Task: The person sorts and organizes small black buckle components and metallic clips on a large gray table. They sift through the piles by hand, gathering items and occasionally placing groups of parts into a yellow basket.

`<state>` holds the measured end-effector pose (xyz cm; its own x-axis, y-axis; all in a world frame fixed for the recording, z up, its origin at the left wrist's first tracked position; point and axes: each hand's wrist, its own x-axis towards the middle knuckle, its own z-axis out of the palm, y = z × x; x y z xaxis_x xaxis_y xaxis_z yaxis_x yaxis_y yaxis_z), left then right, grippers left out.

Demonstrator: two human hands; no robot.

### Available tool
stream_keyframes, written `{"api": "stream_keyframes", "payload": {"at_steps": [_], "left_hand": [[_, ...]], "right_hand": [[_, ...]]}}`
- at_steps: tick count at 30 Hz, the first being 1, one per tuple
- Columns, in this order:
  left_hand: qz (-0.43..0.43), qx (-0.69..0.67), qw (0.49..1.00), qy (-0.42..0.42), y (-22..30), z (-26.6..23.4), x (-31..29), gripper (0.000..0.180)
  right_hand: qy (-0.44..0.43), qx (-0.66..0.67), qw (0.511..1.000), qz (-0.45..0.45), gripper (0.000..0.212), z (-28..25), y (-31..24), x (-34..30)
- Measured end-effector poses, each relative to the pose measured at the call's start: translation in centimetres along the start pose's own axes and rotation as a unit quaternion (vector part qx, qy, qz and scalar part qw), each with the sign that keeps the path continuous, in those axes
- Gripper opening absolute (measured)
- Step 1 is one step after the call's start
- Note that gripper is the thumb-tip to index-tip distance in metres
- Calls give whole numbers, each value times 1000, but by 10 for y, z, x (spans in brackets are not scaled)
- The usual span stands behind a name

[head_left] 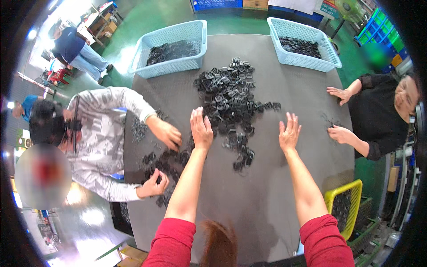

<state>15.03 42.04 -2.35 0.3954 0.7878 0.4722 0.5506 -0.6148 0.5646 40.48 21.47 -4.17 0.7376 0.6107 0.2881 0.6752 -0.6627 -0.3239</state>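
A heap of small black plastic pieces (pixel 229 91), which look like buckles, lies on the grey table (pixel 258 191). My left hand (pixel 201 130) reaches forward along the heap's left edge with its fingers stretched out. It touches or nearly touches the pieces there; exact contact cannot be made out. To the right of the heap, my right hand (pixel 289 132) is over the table with its fingers extended and slightly apart, holding nothing. A short tail of pieces (pixel 270 106) points from the heap toward it. Between my forearms lies a smaller cluster of pieces (pixel 241 153).
Light-blue baskets of black pieces stand at the far left (pixel 171 66) and far right (pixel 307 55). A co-worker in a grey patterned top (pixel 100 129) handles pieces at left; another in black (pixel 373 115) works at right. A yellow basket (pixel 329 200) is by the right edge.
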Motion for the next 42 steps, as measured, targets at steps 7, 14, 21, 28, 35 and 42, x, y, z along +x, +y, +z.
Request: {"api": "stream_keyframes", "payload": {"at_steps": [7,14,21,28,35,42], "left_hand": [[19,23,998,52,-83,104,134,41],[85,2,996,-24,-67,122,167,40],[141,-51,981,-125,-42,131,173,41],[147,-92,944,-280,14,59,54,46],[73,-85,968,-224,114,-18,-110,54],[170,-116,926,-315,131,-93,-218,49]], "right_hand": [[19,105,993,-47,49,98,-54,173],[-115,117,963,-216,52,148,-133,266],[-187,239,892,-336,42,143,-137,240],[-270,213,880,-328,51,41,-90,91],[-301,111,926,-201,79,-78,-57,-86],[-267,193,934,-136,39,-136,-28,-204]]}}
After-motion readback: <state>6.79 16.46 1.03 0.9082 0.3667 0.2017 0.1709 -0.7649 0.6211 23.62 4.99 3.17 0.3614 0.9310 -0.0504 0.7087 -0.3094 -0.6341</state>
